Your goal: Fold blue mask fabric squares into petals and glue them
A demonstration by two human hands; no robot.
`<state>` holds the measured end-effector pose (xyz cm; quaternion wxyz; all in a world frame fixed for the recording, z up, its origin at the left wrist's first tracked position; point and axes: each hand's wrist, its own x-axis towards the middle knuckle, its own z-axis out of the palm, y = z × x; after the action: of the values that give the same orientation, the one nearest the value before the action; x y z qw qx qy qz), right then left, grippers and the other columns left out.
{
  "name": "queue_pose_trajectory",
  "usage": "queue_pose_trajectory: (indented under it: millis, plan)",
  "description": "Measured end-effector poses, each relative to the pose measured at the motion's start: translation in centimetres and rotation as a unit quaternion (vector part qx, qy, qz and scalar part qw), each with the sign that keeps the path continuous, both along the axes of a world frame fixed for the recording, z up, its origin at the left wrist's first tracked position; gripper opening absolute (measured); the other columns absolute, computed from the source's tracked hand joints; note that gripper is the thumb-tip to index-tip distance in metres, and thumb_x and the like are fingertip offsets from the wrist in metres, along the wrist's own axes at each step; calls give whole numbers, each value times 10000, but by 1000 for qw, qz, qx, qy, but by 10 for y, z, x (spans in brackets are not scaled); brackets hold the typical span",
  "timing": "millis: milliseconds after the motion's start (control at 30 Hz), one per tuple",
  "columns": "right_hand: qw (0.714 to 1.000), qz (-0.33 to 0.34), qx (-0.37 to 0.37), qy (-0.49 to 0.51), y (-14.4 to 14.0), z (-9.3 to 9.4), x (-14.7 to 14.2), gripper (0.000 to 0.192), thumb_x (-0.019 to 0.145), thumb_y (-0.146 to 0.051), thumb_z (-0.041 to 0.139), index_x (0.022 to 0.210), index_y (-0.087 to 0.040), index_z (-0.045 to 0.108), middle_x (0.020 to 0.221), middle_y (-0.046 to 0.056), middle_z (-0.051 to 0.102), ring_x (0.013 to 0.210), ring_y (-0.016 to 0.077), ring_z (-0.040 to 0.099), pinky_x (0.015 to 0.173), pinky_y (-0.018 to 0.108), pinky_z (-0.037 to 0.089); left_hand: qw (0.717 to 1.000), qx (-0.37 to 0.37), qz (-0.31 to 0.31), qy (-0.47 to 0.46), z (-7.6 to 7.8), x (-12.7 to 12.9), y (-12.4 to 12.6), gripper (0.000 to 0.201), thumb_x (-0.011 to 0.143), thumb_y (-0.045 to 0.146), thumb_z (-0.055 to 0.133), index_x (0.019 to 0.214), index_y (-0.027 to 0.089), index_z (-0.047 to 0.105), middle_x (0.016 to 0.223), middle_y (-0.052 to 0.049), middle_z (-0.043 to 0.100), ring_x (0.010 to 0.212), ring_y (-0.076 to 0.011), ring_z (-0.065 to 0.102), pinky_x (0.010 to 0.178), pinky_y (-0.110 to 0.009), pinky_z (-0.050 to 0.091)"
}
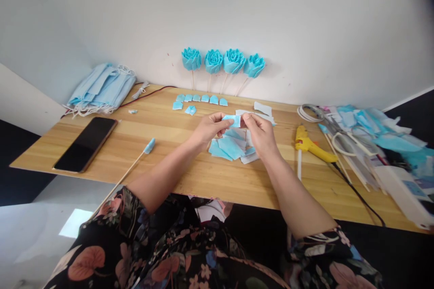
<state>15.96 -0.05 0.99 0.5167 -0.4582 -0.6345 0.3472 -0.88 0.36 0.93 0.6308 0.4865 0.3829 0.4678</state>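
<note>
1. Left hand [210, 129]: thumb and fingers pinched on one end of a small light-blue fabric piece [233, 121].
2. Right hand [260, 133]: fingertips together at the piece's other end; whether they clamp it firmly, can't tell. Two-ended hold probably keeps the soft material flat and controlled.
3. Piece is up between the hands, over loose blue and white cut pieces [230, 146] on the wooden table [162, 122]; pile likely sits there for short reach.
4. Just beyond: small blue petals [196, 98], six in a row, two nearer; spacing seems meant to keep them separate.
5. Behind: four blue fabric flowers [213, 61] on sticks, leaned on the wall, presumably so heads don't get squashed.
6. Right side: yellow glue gun [308, 143], glue stick out the back, apparently parked within reach; scissors [354, 143] by a scrap heap [379, 122].
7. Left side: blue-tipped stick [149, 146] overhanging the table edge, tip likely kept off the clutter; phone [84, 144]; face masks [101, 86] stacked far back, probably spare stock.
</note>
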Motion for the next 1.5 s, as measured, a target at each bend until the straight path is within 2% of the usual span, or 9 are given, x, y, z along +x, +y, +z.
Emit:
queue_pose_trajectory:
  millis: [200, 433, 567, 633, 800, 933, 1200, 1333, 1500]
  plan:
    - [999, 27, -44, 3, 0, -1, -2, 282, 804, -442, 688, 697, -210, 568, 656, -30, 495, 645, 126, 456, 612, 266, 370, 1000, -4, 0, 14, 3, 0, -2, 220, 803, 269, 683, 680, 159, 538, 557, 38, 522, 509, -54, 454, 519, -212, 363]
    - [998, 23, -55, -2, 0, -2, -2, 225, 811, -373, 655, 691, -203, 569, 644, -32, 509, 632, 118, 450, 607, 264, 357, 1000, -24, 8, -16, 2, 0, 0, 189, 818, 260, 664, 707, 148, 561, 550, 41, 513, 497, -54, 448, 511, -208, 358]
    - [998, 34, -51, 13, -1, 1, -3, 213, 821, -368, 636, 696, -199, 606, 683, -17, 563, 688, 130, 508, 660, 273, 408, 1000, -17, 5, -23, 2, -2, 1, 188, 825, 246, 653, 700, 141, 562, 554, 35, 513, 499, -52, 448, 513, -207, 349]
    - [998, 36, -44, 25, 0, 2, -3, 202, 836, -392, 624, 771, -205, 658, 734, -5, 604, 737, 142, 548, 695, 282, 442, 1000, -14, 8, -19, 3, -3, 1, 183, 830, 238, 646, 699, 139, 565, 555, 32, 513, 508, -55, 459, 516, -208, 350]
    - [998, 52, -42, 19, 1, -2, -3, 311, 790, -401, 700, 1050, -230, 689, 831, 3, 659, 783, 154, 599, 754, 310, 495, 1000, -16, 2, 24, 3, -3, 1, 208, 819, 248, 674, 677, 143, 564, 551, 31, 517, 499, -53, 453, 513, -210, 351]
    - [996, 79, -33, 3, 2, -6, -4, 333, 795, -353, 689, 1103, -224, 678, 849, 4, 667, 800, 151, 616, 809, 330, 499, 1000, -13, 12, 24, 2, -3, 2, 217, 810, 247, 692, 667, 145, 563, 549, 33, 515, 491, -50, 446, 509, -211, 353]
    - [994, 105, -27, -32, 0, -6, -7, 441, 788, -272, 670, 1225, -230, 631, 763, -31, 599, 728, 133, 573, 744, 306, 488, 999, 0, 24, 35, 7, -1, -1, 218, 783, 203, 731, 655, 143, 564, 551, 44, 508, 484, -35, 405, 502, -209, 315]
    - [996, 81, -8, -44, -1, -8, -8, 425, 793, -244, 660, 1217, -243, 641, 732, -38, 546, 702, 131, 541, 721, 303, 473, 999, 20, 25, 38, 7, -1, -1, 218, 776, 274, 760, 697, 144, 603, 574, 35, 530, 498, -43, 418, 504, -211, 322]
    - [999, 38, 16, -34, -1, -9, -7, 445, 818, -272, 662, 1261, -288, 623, 748, -30, 557, 717, 146, 537, 732, 316, 485, 999, 19, 26, 27, 7, -2, 0, 293, 781, 428, 753, 772, 155, 647, 556, 35, 517, 508, -62, 443, 512, -218, 347]
